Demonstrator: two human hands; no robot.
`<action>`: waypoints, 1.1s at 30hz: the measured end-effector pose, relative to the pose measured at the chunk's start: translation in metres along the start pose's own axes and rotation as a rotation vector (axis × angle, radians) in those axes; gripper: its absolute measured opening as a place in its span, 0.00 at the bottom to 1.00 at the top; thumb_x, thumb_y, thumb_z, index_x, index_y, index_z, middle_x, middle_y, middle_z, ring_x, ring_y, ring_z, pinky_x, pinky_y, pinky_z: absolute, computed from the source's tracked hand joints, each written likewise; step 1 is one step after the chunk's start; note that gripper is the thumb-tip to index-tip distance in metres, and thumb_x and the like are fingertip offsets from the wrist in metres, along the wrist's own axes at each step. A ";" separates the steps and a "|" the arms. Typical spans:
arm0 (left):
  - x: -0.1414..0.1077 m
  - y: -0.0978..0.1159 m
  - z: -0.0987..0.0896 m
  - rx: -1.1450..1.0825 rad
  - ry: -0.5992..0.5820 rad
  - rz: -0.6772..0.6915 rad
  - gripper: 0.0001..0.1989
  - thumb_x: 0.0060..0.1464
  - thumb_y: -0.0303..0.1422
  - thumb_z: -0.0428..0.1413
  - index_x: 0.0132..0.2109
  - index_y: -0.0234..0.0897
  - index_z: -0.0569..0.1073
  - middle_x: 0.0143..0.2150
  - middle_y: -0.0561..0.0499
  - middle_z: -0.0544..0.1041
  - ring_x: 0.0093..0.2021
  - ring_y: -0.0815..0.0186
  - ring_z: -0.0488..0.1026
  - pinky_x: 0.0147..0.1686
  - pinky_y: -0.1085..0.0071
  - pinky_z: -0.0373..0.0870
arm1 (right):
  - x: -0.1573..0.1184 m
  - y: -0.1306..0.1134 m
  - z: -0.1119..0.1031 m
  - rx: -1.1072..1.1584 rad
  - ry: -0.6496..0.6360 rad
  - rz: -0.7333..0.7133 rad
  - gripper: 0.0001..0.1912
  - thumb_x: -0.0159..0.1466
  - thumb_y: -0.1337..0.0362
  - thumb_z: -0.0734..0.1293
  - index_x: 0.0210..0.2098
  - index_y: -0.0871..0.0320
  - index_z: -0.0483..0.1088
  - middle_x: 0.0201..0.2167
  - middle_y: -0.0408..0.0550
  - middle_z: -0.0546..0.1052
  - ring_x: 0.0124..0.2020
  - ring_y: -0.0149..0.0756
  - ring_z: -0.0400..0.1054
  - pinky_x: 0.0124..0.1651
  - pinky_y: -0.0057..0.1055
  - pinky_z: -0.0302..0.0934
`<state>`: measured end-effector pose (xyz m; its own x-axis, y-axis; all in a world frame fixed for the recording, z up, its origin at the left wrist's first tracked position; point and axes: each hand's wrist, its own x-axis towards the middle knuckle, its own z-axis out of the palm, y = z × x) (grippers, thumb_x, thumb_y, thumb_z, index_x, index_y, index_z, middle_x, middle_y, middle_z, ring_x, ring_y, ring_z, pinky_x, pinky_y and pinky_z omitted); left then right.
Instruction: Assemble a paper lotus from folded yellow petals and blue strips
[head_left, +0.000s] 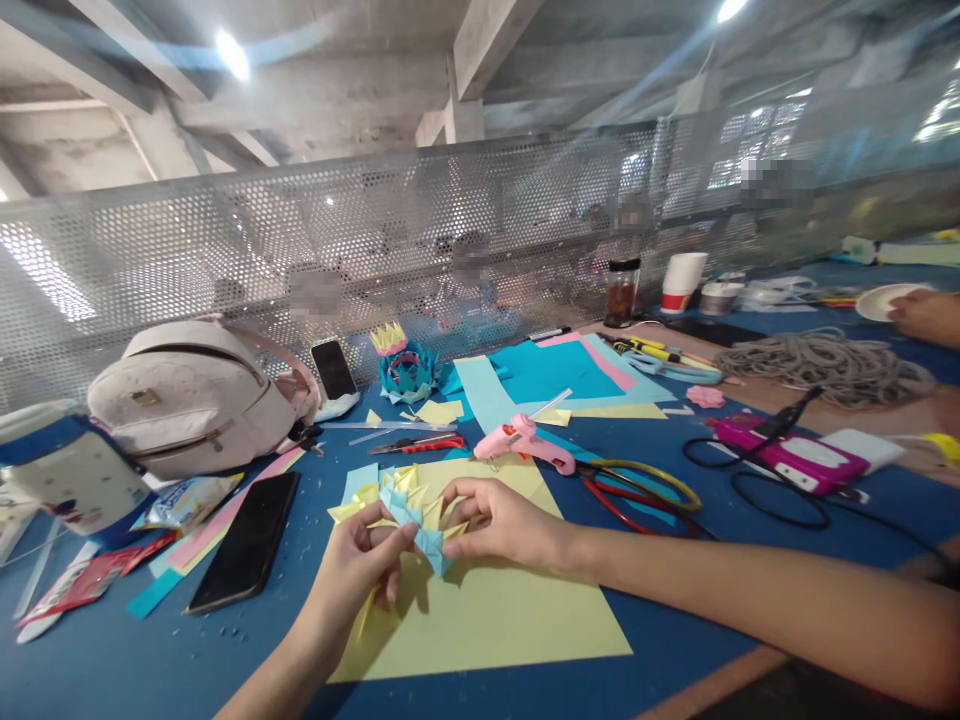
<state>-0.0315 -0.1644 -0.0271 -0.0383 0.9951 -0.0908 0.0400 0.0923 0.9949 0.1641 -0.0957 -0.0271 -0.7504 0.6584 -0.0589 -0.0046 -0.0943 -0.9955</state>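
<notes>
Two hands (501, 520) holding one folded paper piece (430, 550); two phones (246, 540) (one propped).

Ceiling lamps (232, 55) flare in bluish streaks, and the upper right blurs.

The cutter (442, 442) lies behind folded paper (430, 550) (backpack (199, 385) left, glue gun (517, 440) right).
</notes>
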 end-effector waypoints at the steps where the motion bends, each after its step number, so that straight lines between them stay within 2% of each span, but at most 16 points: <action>1: 0.000 -0.001 0.000 -0.007 0.003 -0.007 0.22 0.44 0.48 0.65 0.30 0.34 0.69 0.17 0.56 0.74 0.09 0.79 0.58 0.10 0.82 0.52 | 0.000 -0.001 0.000 -0.022 0.010 -0.002 0.22 0.49 0.62 0.79 0.39 0.60 0.69 0.34 0.45 0.77 0.31 0.29 0.69 0.33 0.23 0.61; 5: 0.002 -0.003 -0.002 -0.035 0.014 -0.015 0.22 0.45 0.49 0.65 0.31 0.34 0.69 0.16 0.56 0.73 0.08 0.79 0.57 0.10 0.83 0.50 | -0.002 -0.005 -0.001 -0.118 0.039 -0.021 0.19 0.51 0.62 0.77 0.39 0.59 0.70 0.33 0.44 0.77 0.31 0.28 0.68 0.32 0.22 0.58; 11: 0.002 -0.004 -0.002 -0.078 0.023 -0.006 0.22 0.46 0.50 0.64 0.32 0.34 0.71 0.09 0.63 0.61 0.08 0.80 0.52 0.10 0.84 0.48 | -0.004 -0.005 0.000 -0.172 0.024 -0.080 0.19 0.53 0.59 0.76 0.40 0.59 0.71 0.35 0.44 0.76 0.34 0.29 0.69 0.35 0.24 0.60; 16: 0.001 -0.004 -0.001 -0.114 0.038 0.020 0.21 0.48 0.48 0.64 0.33 0.33 0.70 0.09 0.63 0.61 0.09 0.81 0.50 0.11 0.84 0.45 | -0.004 -0.003 0.001 -0.186 0.078 -0.063 0.22 0.49 0.60 0.78 0.40 0.60 0.72 0.28 0.40 0.72 0.27 0.28 0.66 0.31 0.25 0.60; 20: 0.001 -0.005 -0.001 -0.164 0.042 0.044 0.21 0.47 0.48 0.65 0.32 0.33 0.70 0.12 0.61 0.65 0.10 0.82 0.49 0.12 0.83 0.43 | -0.004 -0.005 0.001 -0.191 0.105 -0.151 0.16 0.51 0.61 0.77 0.36 0.60 0.73 0.30 0.43 0.74 0.34 0.32 0.68 0.37 0.26 0.60; 25: 0.001 -0.006 0.002 -0.210 0.057 0.051 0.20 0.47 0.47 0.65 0.32 0.34 0.70 0.11 0.64 0.59 0.10 0.81 0.50 0.13 0.83 0.44 | -0.003 -0.004 0.000 -0.162 0.102 -0.200 0.15 0.51 0.59 0.77 0.34 0.60 0.73 0.30 0.43 0.74 0.32 0.30 0.65 0.36 0.26 0.58; 29: 0.000 -0.005 0.004 -0.256 0.047 0.049 0.22 0.44 0.48 0.67 0.32 0.33 0.70 0.15 0.61 0.66 0.10 0.83 0.51 0.12 0.83 0.43 | -0.004 -0.005 0.001 -0.172 0.098 -0.218 0.12 0.53 0.63 0.75 0.35 0.60 0.73 0.30 0.42 0.73 0.29 0.28 0.63 0.33 0.25 0.56; 33: -0.002 0.000 0.006 -0.283 0.013 0.066 0.22 0.43 0.46 0.67 0.35 0.34 0.71 0.14 0.63 0.62 0.12 0.81 0.52 0.13 0.84 0.45 | -0.007 -0.014 0.001 -0.377 0.206 -0.309 0.08 0.53 0.72 0.73 0.33 0.60 0.75 0.25 0.39 0.69 0.25 0.26 0.56 0.28 0.25 0.51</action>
<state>-0.0258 -0.1666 -0.0270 -0.0576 0.9980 -0.0263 -0.2370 0.0119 0.9714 0.1683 -0.0997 -0.0124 -0.6061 0.7496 0.2659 0.0613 0.3773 -0.9241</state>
